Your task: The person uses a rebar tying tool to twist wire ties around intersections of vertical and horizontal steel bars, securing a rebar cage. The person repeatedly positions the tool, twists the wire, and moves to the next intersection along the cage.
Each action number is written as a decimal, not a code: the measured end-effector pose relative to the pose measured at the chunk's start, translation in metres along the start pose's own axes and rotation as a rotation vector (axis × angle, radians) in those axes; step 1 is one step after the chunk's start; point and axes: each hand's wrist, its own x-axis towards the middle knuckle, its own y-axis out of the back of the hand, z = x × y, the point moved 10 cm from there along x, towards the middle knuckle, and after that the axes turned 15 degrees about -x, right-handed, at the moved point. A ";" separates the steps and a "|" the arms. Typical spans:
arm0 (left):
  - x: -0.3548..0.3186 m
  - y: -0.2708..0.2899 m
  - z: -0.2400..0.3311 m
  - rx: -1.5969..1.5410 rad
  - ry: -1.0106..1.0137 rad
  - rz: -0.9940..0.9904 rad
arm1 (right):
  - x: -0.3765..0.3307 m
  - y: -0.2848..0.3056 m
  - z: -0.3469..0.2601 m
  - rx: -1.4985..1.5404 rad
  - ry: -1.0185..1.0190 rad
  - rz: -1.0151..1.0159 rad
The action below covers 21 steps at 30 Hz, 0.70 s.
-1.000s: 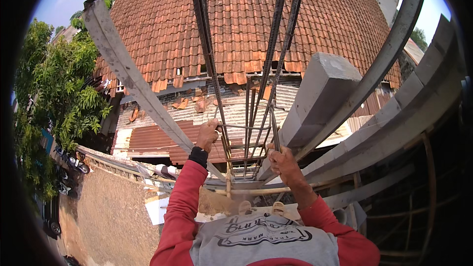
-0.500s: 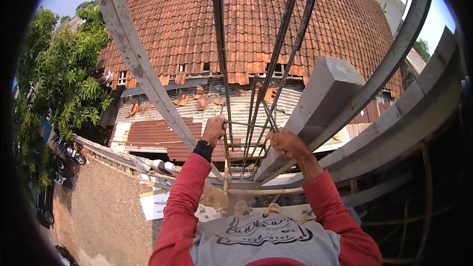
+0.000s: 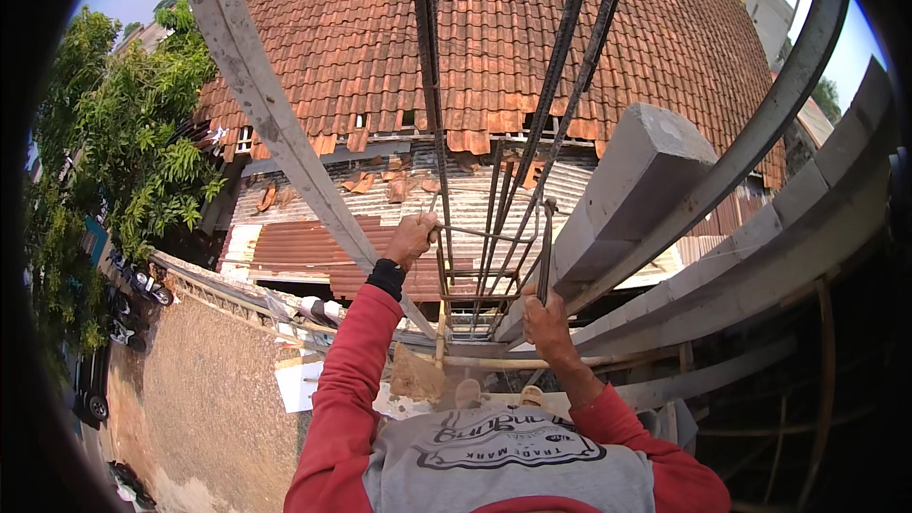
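Observation:
My left hand (image 3: 412,238) is closed at the left corner of a thin bent steel stirrup (image 3: 480,233), beside a vertical rebar. The stirrup loops around several upright rebars (image 3: 549,71) that rise ahead of me. My right hand (image 3: 548,326) is wrapped round the handles of dark metal pincers (image 3: 545,261). Their head points up, next to the stirrup's right end; whether they touch is too small to tell. Lower stirrups (image 3: 478,297) cross the same bars beneath my hands.
A concrete post (image 3: 632,180) and a curved-looking grey beam (image 3: 741,157) stand close on my right; another leaning post (image 3: 271,114) is on the left. Beyond lie a tiled roof (image 3: 494,47) and corrugated sheets (image 3: 380,252). Far below left is a ground yard (image 3: 209,380).
My right hand has drawn back toward me and lower, away from the stirrup's right corner, and the pincers now show upright. My left hand has stayed on the stirrup.

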 end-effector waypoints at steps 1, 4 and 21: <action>0.000 -0.002 0.001 0.004 -0.007 -0.006 | -0.014 -0.006 0.014 0.039 -0.030 0.006; 0.000 -0.002 0.000 -0.005 0.015 0.010 | -0.042 -0.025 0.059 0.163 -0.231 -0.047; 0.081 0.038 -0.003 0.397 -0.454 0.414 | 0.048 -0.036 0.002 0.600 -0.243 -0.316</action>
